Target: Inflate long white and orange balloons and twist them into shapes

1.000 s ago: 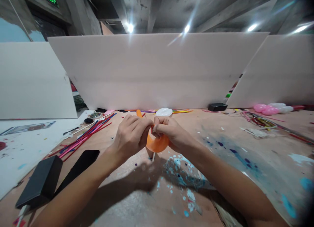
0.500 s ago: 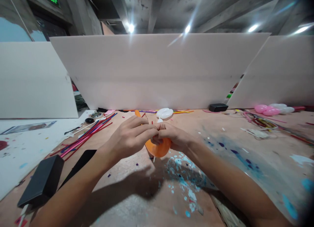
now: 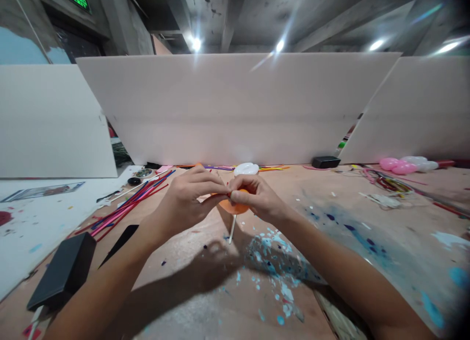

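Both my hands meet over the middle of the paint-spattered wooden table (image 3: pixel 367 261). My left hand (image 3: pixel 189 200) and my right hand (image 3: pixel 257 198) pinch an orange balloon (image 3: pixel 235 207) between their fingertips. Only the balloon's lower edge shows under my fingers. A thin white stick (image 3: pixel 232 230) hangs down from it toward the table. Just behind my hands lies a white balloon (image 3: pixel 246 169).
A bundle of red, pink and blue long balloons (image 3: pixel 128 203) lies left, beside two black boxes (image 3: pixel 62 276). White boards (image 3: pixel 235 109) wall the table's back. A black box (image 3: pixel 325 161), pink and white balloons (image 3: pixel 404 164) and loose cords (image 3: pixel 389 183) lie at the right.
My hands have lifted slightly and closed tighter over the orange balloon, hiding most of it. The white stick now shows longer below.
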`<act>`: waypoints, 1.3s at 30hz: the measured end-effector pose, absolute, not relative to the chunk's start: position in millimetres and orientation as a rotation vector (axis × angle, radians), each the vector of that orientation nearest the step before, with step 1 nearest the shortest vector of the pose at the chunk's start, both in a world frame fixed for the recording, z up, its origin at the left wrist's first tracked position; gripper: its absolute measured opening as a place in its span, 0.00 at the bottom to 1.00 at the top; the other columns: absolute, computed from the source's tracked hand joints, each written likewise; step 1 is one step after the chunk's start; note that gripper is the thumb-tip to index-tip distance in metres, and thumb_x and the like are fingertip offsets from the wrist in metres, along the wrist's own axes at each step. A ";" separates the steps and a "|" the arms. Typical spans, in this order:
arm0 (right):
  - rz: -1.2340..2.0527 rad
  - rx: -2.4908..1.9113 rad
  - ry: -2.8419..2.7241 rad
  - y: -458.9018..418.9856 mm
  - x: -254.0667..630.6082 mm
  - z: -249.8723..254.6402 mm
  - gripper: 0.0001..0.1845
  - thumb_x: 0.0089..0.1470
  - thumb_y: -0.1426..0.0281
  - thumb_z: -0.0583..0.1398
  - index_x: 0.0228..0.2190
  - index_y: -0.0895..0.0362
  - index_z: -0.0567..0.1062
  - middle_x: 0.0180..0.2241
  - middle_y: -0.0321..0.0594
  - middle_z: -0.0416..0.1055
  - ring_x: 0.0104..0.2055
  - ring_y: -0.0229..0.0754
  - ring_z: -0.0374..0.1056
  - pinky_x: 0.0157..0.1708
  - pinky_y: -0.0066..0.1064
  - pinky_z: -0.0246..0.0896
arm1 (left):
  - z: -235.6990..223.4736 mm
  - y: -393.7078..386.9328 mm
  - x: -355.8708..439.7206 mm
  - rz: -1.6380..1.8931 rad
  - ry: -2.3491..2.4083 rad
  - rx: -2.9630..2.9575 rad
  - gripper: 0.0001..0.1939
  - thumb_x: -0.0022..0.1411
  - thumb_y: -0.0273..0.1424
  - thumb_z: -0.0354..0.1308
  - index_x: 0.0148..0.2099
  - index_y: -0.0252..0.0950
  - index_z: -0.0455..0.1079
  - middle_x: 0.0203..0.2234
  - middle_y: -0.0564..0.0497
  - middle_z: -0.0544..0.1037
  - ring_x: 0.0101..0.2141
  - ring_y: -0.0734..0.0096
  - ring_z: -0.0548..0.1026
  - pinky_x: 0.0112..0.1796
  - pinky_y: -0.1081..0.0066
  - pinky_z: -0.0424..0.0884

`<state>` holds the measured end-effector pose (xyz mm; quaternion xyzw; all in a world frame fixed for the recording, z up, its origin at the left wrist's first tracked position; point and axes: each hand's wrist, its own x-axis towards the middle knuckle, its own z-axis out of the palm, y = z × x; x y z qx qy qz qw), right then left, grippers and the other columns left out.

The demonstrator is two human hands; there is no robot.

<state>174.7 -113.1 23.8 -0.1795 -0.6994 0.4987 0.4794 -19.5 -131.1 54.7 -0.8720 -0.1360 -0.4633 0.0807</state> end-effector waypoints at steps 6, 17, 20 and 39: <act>1.114 -0.474 -1.776 -110.5 175.7 24.2 0.12 0.49 0.62 0.67 0.24 0.57 0.75 0.23 0.35 0.73 0.27 0.34 0.66 0.30 0.28 0.61 | 54.8 -134.6 -22.1 -1.352 -0.537 -2.527 0.05 0.62 0.23 0.57 0.39 0.36 0.72 0.32 0.49 0.80 0.34 0.70 0.75 0.38 0.67 0.72; 0.216 -0.526 -1.995 -115.3 186.1 33.7 0.04 0.53 0.70 0.65 0.33 0.52 0.80 0.42 0.43 0.77 0.46 0.45 0.71 0.49 0.42 0.64 | 35.9 -123.4 -11.6 -1.353 -0.571 -2.507 0.10 0.63 0.22 0.55 0.46 0.37 0.67 0.40 0.46 0.77 0.43 0.66 0.74 0.45 0.64 0.71; 0.487 -0.429 -1.726 -106.8 200.9 40.8 0.05 0.57 0.65 0.63 0.34 0.50 0.79 0.39 0.38 0.79 0.44 0.42 0.74 0.47 0.38 0.68 | 27.6 -106.3 -17.3 -1.293 -0.723 -2.564 0.23 0.63 0.31 0.58 0.59 0.38 0.59 0.52 0.41 0.72 0.52 0.61 0.71 0.52 0.60 0.69; 1.033 -0.716 -0.351 8.7 340.0 28.1 0.13 0.64 0.71 0.49 0.26 0.54 0.62 0.21 0.30 0.63 0.19 0.30 0.61 0.16 0.19 0.58 | 22.9 -35.2 -115.3 -0.526 -1.763 -2.518 0.26 0.59 0.52 0.54 0.51 0.40 0.73 0.36 0.47 0.80 0.34 0.61 0.75 0.34 0.68 0.66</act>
